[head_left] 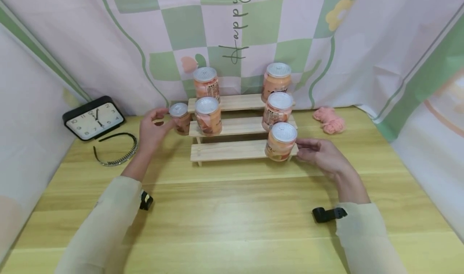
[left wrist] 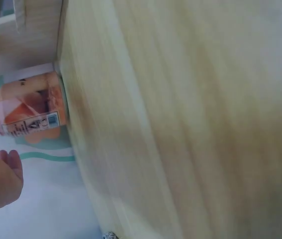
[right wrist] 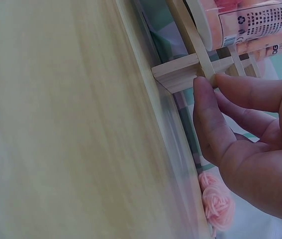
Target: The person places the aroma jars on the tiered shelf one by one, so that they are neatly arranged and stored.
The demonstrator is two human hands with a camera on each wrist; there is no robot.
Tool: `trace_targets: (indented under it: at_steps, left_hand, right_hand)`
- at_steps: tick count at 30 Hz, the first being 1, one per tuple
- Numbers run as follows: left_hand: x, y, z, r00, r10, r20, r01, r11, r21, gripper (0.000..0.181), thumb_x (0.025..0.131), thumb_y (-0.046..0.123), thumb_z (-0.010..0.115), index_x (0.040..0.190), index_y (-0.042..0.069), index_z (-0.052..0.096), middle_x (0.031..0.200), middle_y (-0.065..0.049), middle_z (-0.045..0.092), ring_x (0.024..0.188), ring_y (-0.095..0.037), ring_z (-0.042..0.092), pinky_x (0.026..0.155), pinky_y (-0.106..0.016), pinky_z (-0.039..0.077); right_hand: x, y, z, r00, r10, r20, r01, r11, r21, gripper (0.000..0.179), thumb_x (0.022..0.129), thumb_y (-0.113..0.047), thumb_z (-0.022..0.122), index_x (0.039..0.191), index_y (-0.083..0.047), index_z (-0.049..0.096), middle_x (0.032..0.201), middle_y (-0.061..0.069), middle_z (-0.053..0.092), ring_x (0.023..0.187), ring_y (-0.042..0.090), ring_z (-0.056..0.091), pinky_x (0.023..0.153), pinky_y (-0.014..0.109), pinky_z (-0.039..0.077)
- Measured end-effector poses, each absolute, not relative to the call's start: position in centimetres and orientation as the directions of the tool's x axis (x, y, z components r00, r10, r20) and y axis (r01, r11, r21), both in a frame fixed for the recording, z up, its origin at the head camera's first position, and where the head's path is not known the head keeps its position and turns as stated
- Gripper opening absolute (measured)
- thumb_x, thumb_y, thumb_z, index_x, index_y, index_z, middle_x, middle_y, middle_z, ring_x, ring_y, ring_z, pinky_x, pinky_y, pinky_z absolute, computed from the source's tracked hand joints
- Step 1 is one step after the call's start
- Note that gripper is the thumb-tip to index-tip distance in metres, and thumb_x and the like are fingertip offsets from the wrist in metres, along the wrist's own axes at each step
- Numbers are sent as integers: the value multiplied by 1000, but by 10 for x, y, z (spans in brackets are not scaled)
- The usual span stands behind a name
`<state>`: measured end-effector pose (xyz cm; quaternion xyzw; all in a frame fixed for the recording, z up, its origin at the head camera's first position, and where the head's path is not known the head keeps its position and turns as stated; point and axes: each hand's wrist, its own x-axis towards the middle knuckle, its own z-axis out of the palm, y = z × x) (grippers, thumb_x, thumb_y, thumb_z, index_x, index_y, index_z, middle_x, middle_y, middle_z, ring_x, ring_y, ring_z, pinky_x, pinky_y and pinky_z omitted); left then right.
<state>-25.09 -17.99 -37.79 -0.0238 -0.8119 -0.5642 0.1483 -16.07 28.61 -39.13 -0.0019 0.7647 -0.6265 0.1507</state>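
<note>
A three-step wooden rack [head_left: 235, 150] stands on the table with several peach-coloured cans on its steps. My right hand [head_left: 320, 155] pinches the right end of the lowest step between thumb and fingertips, as the right wrist view shows on the board's end [right wrist: 193, 42]. Right beside that grip, a can [head_left: 281, 142] sits on the same step. At the rack's left side another can [head_left: 182, 125] stands upright on the table. My left hand [head_left: 152, 131] is next to it with fingers loosely bent; the left wrist view shows a gap between hand [left wrist: 0, 179] and can.
On the left of the table are a black-framed clock [head_left: 95, 119] and a dark headband [head_left: 121, 160]. Pink yarn [head_left: 329, 120] lies to the rack's right. A checked curtain [head_left: 224, 20] hangs close behind the rack.
</note>
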Motion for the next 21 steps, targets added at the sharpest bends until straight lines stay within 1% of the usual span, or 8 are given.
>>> trace_targets:
  at_steps: [2, 7, 9, 14, 21]
  left_hand:
    - [-254, -180, -378, -958, -122, 259, 201, 359, 911, 51, 87, 16, 81, 130, -5, 62, 133, -18, 55, 119, -32, 51, 98, -37, 46]
    - [-261, -180, -379, -967, -84, 239, 194, 358, 913, 58, 87, 13, 81, 137, -4, 57, 140, -20, 50, 125, -34, 50, 104, -44, 45]
    - [-263, -179, -380, -972, -73, 225, 184, 365, 913, 62, 86, 14, 82, 140, -3, 56, 143, -20, 49, 127, -34, 49, 106, -46, 45]
    - [-271, -174, -382, -979, -62, 192, 152, 397, 905, 69, 85, 18, 84, 144, 1, 53, 146, -18, 47, 130, -33, 47, 108, -44, 43]
    - [-280, -169, -385, -978, -68, 197, 155, 391, 907, 68, 85, 18, 85, 142, -1, 53, 144, -19, 49, 129, -33, 49, 106, -43, 45]
  right_hand:
    - [-161, 287, -391, -955, -191, -229, 186, 219, -958, 60, 98, 8, 55, 151, 16, 27, 154, 34, 31, 103, 7, 62, 97, 26, 52]
    - [-160, 287, -390, -954, -194, -227, 181, 227, -957, 61, 98, 7, 56, 151, 16, 27, 155, 34, 30, 105, 8, 62, 97, 26, 51]
    - [-161, 287, -389, -955, -197, -221, 175, 227, -958, 61, 98, 7, 56, 151, 16, 27, 155, 34, 29, 105, 8, 62, 96, 25, 51]
    - [-161, 287, -389, -954, -194, -229, 182, 231, -956, 62, 97, 6, 57, 151, 16, 27, 155, 33, 30, 104, 8, 62, 96, 24, 51]
    - [-161, 287, -391, -954, -187, -236, 192, 228, -955, 62, 97, 8, 55, 151, 15, 26, 155, 33, 30, 105, 8, 62, 97, 25, 51]
